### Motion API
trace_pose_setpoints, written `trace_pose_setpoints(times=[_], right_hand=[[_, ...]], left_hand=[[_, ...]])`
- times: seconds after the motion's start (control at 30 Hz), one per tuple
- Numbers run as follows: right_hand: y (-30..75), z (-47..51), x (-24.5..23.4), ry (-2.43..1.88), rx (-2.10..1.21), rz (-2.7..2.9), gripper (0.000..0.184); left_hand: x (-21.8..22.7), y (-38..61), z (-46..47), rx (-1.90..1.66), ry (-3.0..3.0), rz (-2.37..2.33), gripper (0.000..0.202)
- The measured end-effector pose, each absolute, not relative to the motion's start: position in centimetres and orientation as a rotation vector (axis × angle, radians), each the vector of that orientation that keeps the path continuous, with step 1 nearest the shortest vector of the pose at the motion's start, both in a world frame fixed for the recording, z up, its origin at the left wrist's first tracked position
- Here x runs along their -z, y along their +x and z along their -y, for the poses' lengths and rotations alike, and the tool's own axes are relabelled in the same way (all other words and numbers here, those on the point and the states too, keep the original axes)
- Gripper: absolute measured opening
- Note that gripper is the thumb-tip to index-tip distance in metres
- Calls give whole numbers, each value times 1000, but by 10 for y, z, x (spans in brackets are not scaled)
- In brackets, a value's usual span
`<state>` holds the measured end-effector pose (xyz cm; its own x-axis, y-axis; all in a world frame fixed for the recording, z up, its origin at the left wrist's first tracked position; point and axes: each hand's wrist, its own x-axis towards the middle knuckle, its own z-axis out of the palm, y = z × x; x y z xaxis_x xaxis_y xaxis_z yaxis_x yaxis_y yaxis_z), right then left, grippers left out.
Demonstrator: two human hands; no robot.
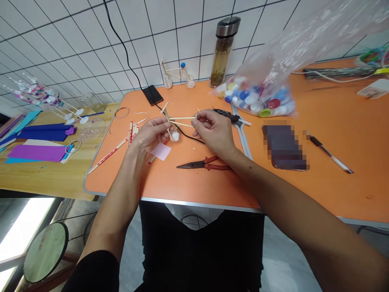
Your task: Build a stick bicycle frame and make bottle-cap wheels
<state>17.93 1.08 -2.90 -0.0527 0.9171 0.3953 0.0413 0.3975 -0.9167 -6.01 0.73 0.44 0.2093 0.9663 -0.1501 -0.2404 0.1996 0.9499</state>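
My left hand (pixel 152 133) is closed around the left end of a small frame of wooden sticks (pixel 184 118). A white bottle cap (pixel 175 136) sits at the lower end of that frame. My right hand (pixel 215 129) pinches the right ends of the long sticks, which run between both hands above the table; its fingertips partly hide the joint. Below the left hand lies a pale pink paper square (pixel 162 151). Needle-nose pliers (pixel 194 164) with red handles rest under my right wrist. Beyond the right hand is a black tool (pixel 227 115), perhaps a glue gun, partly covered.
A similar stick model (pixel 174 74) stands by the tiled wall, near a tea bottle (pixel 223 52) and a plastic bag of bottle caps (pixel 258 97). Red-and-white wrapped sticks (pixel 109 155) lie left. A phone (pixel 152 95), a blurred-out dark object (pixel 284 146) and a pen (pixel 331 154) are around.
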Motion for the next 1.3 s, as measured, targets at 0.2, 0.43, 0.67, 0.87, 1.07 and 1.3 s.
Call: trace_pose_setpoints(times=[0.2, 0.43, 0.67, 0.87, 1.07, 1.3], right_hand=[[180, -12, 28, -908, -859, 1455, 13], [181, -14, 29, -925, -788, 1475, 14], [181, -10, 26, -927, -799, 1470, 14], [181, -9, 25, -940, -789, 1481, 12], [178, -7, 25, -881, -794, 1466, 14], [178, -4, 23, -919, -819, 1478, 16]], left_hand=[[-4, -60, -8, -1079, 984, -939, 25], [-8, -57, -6, -1101, 955, -980, 21], [-8, -57, -6, -1119, 943, -936, 22], [-9, -56, -6, -1126, 945, -962, 16], [-8, -57, -6, -1114, 944, -949, 18], [-12, -53, -4, -1117, 938, -1004, 22]])
